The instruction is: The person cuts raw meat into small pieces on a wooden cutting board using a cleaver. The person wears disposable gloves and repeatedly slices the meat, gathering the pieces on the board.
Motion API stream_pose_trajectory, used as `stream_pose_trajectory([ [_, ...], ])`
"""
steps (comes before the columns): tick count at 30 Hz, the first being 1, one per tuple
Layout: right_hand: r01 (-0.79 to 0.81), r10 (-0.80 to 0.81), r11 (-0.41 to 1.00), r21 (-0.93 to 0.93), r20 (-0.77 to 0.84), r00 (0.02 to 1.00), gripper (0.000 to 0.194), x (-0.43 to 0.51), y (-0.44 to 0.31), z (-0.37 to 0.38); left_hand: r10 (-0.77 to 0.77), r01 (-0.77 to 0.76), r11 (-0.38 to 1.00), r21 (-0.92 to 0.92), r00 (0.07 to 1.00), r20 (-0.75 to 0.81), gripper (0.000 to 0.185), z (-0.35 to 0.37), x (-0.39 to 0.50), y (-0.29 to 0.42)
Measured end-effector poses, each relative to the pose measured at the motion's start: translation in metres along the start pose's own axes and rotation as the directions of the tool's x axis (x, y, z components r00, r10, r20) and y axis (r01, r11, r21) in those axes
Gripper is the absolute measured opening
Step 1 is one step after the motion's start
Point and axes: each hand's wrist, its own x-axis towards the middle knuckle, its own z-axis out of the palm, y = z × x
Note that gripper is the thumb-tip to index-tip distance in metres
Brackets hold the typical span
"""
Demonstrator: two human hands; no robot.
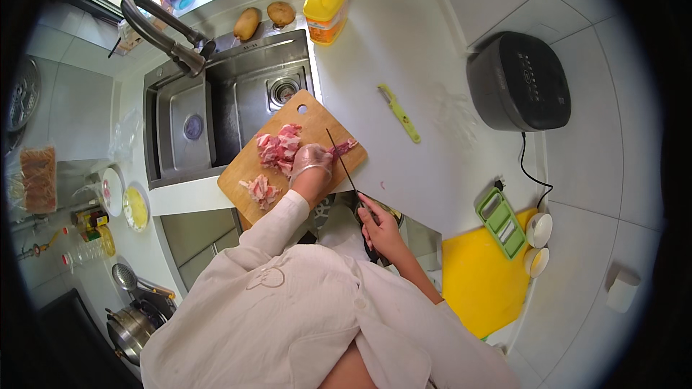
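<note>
A wooden cutting board [240, 179] lies at a slant over the sink's near right corner and the counter edge. On it rest a larger pile of cut raw meat [278, 147] and a smaller, paler heap of meat pieces [260, 192]. My left hand [312, 165], in a clear plastic glove, presses with curled fingers on a strip of raw meat [349, 144]. My right hand [381, 226] grips a kitchen knife [344, 163] by its handle. The thin edge-on blade crosses the strip just right of my gloved fingers, which partly hide the meat.
A steel sink [238, 113] with a faucet [162, 32] lies beyond the board. Two potatoes [247, 24] and a yellow jug [327, 5] stand behind. Rightward are a green peeler [400, 114], a black appliance [519, 84] and a yellow cutting board [476, 281].
</note>
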Motion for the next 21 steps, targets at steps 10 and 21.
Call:
stream_pose_trajectory([
  [10, -0.054, 0.054, 0.999, -0.008, 0.029, 0.998, 0.050, 0.036, -0.017, 0.009, -0.102, 0.110, 0.991, 0.070, 0.989, -0.112, 0.011, 0.006, 0.004, -0.010],
  [21, -0.025, 0.027, 0.998, -0.052, 0.023, 0.999, 0.052, 0.048, -0.036, 0.021, -0.180, 0.163, 0.967, 0.194, 0.981, 0.072, 0.008, -0.010, 0.017, 0.008],
])
